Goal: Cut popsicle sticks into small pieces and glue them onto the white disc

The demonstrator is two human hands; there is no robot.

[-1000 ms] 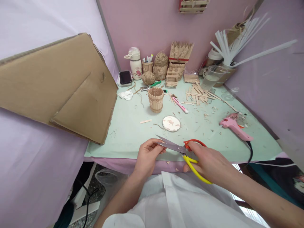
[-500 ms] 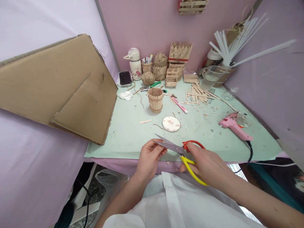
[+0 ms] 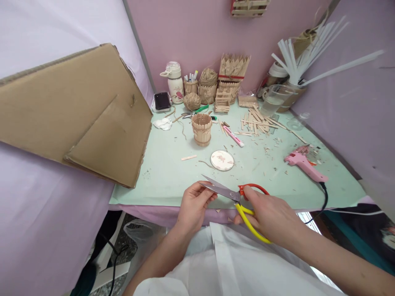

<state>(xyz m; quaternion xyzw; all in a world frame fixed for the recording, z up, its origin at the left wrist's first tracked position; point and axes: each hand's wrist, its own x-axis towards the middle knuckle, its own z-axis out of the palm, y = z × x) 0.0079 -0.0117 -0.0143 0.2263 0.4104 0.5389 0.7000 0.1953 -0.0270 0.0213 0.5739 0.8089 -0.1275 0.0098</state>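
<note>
My right hand (image 3: 270, 213) grips a pair of scissors (image 3: 226, 192) with one red and one yellow handle. The scissor blades are parted and point left, reaching over the fingers of my left hand (image 3: 196, 203). My left fingers are pinched together by the blades; the small piece between them is mostly hidden. Just beyond lies a round white lid (image 3: 222, 160) with small wood bits on it. Behind that stands a little wooden-stick cup (image 3: 201, 129). A single flat stick (image 3: 189, 157) rests left of the lid.
A large cardboard panel (image 3: 101, 119) leans at the left. On the right lies a pink glue gun (image 3: 305, 165) with its cord over the edge. A pile of craft sticks (image 3: 256, 122), a pink cutter (image 3: 233, 136), a twine ball (image 3: 191, 101) and a bottle (image 3: 175, 83) are farther back.
The scissor handles have spread very slightly wider, with the right hand shifted a touch. The left hand and the things on the table stay where they were.
</note>
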